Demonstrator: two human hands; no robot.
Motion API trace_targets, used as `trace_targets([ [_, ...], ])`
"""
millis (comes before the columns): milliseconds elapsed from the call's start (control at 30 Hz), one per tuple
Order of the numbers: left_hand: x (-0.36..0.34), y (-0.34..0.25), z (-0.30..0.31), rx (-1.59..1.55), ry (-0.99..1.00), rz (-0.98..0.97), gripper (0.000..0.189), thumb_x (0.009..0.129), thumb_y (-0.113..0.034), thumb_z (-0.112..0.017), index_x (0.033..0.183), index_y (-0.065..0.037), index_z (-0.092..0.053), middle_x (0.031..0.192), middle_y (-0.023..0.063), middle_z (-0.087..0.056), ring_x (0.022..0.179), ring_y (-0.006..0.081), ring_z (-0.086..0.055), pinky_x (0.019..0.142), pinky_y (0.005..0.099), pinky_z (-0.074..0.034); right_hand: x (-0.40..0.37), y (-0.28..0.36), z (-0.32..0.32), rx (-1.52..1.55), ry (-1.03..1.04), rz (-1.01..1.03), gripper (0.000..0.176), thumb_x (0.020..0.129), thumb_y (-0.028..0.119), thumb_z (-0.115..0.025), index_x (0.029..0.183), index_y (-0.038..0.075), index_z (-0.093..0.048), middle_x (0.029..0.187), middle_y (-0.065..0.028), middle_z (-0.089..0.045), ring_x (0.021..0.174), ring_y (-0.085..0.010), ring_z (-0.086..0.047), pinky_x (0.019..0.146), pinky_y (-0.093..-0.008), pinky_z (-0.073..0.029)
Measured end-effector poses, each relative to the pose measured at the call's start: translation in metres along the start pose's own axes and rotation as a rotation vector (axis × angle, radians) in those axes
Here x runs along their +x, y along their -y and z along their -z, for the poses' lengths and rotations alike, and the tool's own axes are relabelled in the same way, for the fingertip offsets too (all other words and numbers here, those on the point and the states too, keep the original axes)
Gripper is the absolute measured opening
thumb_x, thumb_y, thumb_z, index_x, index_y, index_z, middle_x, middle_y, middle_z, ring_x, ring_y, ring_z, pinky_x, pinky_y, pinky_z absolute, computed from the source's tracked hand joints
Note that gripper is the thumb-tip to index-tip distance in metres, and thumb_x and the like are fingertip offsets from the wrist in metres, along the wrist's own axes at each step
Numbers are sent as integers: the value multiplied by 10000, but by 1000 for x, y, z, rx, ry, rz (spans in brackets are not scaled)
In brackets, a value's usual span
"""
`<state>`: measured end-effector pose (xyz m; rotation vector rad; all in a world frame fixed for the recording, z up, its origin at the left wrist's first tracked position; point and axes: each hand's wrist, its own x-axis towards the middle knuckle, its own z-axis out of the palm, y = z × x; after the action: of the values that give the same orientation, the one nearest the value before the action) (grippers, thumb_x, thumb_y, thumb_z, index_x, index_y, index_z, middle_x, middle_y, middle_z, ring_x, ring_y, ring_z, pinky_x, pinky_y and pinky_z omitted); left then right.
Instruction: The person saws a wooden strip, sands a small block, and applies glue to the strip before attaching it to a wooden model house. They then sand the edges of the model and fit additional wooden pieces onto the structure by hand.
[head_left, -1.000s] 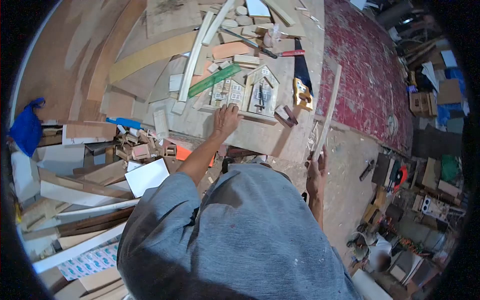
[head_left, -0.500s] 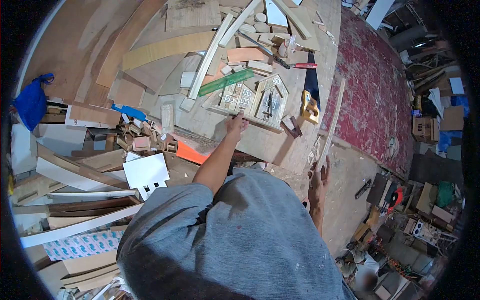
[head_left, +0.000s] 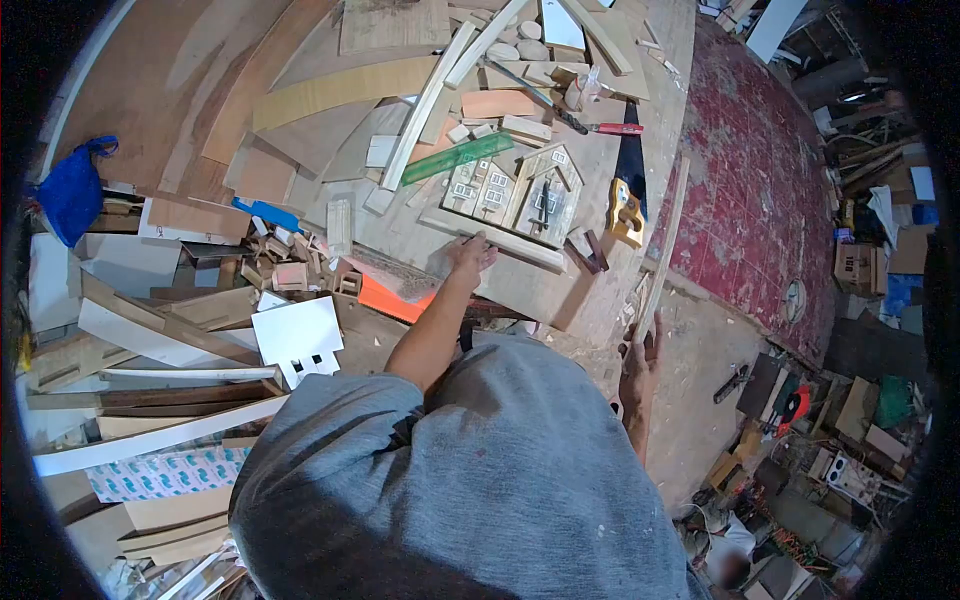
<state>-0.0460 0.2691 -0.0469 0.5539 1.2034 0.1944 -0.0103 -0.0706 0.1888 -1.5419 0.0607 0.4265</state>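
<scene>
On the table's front part lies a small wooden house model (head_left: 510, 195) with white lattice windows and a pale wooden strip (head_left: 490, 238) along its near side. My left hand (head_left: 470, 257) is at that strip, its fingers curled; a small dark bit shows at the fingertips, too small to name. Off the table's right side, my right hand (head_left: 640, 358) grips the lower end of a long thin wooden strip (head_left: 668, 230), which stands slanting up and away. A green ruler (head_left: 457, 160) lies behind the house. A small dark-brown wooden piece (head_left: 587, 250) sits right of it.
A handsaw with a yellow handle (head_left: 627, 212) lies near the table's right edge. Wood offcuts, a red-handled tool (head_left: 614, 129) and long battens (head_left: 430, 105) crowd the back. Scrap wood and a white cut-out board (head_left: 298, 338) fill the left; a red floor (head_left: 745, 190) lies right.
My left hand has drawn back slightly from the house and turned lower at the strip. My right hand still holds the long wooden strip. The whole view has shifted a little.
</scene>
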Motion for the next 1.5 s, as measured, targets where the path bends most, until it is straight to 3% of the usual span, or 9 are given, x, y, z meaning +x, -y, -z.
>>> trace_targets([
  [167, -14, 2, 16, 168, -35, -5, 388, 922, -285, -687, 1193, -39, -559, 1049, 152, -653, 810, 298, -703, 731, 409, -590, 0, 0, -3, 17, -31, -8, 636, 955, 105, -612, 1536, 118, -353, 1074, -31, -568, 925, -114, -525, 765, -265, -453],
  [233, -41, -27, 7, 985, -94, -95, 308, 917, -230, -678, 1127, -13, -619, 1285, 166, -576, 977, 272, -683, 804, 386, -575, 1, 0, 0, 13, -24, -11, 637, 953, 105, -613, 1535, 118, -354, 1072, -30, -567, 925, -113, -525, 765, -265, -453],
  [267, -55, -30, 4, 982, -96, -97, 308, 917, -230, -678, 1127, -13, -619, 1285, 166, -576, 977, 272, -683, 804, 386, -575, 1, -1, 1, 13, -22, -12, 636, 953, 102, -612, 1534, 117, -356, 1070, -31, -567, 924, -114, -524, 765, -265, -452],
  [333, -79, -25, 3, 1456, -166, -1093, 340, 895, -151, -623, 1224, -65, -629, 1171, 137, -615, 1013, 343, -645, 858, 442, -541, 1, 1, 0, 13, -19, -13, 634, 953, 99, -611, 1534, 117, -358, 1069, -32, -567, 922, -114, -524, 766, -265, -452],
  [367, -72, -24, 5, 1456, -166, -1092, 340, 895, -151, -623, 1224, -65, -629, 1171, 137, -615, 1013, 343, -645, 858, 442, -541, 0, 2, 0, 14, -9, -6, 630, 953, 96, -608, 1533, 116, -360, 1068, -33, -567, 921, -114, -523, 766, -264, -452],
  [433, -60, -26, 8, 1539, 157, -1249, 356, 881, -98, -617, 1233, -46, -606, 1241, 145, -571, 1125, 354, -587, 920, 472, -507, -1, 2, 2, 16, -1, 0, 627, 954, 93, -605, 1532, 116, -363, 1067, -34, -566, 919, -114, -523, 766, -264, -451],
  [667, -78, -50, -3, 1825, 229, -1125, 299, 899, -67, -560, 1195, -30, -570, 1169, 149, -553, 1071, 348, -616, 839, 502, -537, -3, -6, 9, 4, 5, -7, 667, 969, 140, -611, 1553, 92, -292, 1158, -73, -588, 972, -132, -543, 814, -290, -462],
  [933, -69, -51, -8, 1881, 229, -1257, 211, 912, -87, -510, 1114, -77, -570, 1095, 113, -558, 853, 327, -695, 724, 468, -568, -9, -5, 7, -21, -8, -34, 659, 972, 133, -611, 1551, 99, -300, 1147, -67, -589, 964, -127, -539, 813, -293, -461],
  [1500, -50, -66, -24, 1804, 338, -1316, 156, 880, -40, -521, 1013, -54, -601, 1011, 118, -583, 867, 315, -699, 719, 449, -569, -21, -9, 8, -2, -14, -19, 646, 975, 166, -620, 1550, 144, -326, 1095, -34, -581, 937, -114, -529, 789, -279, -438],
])
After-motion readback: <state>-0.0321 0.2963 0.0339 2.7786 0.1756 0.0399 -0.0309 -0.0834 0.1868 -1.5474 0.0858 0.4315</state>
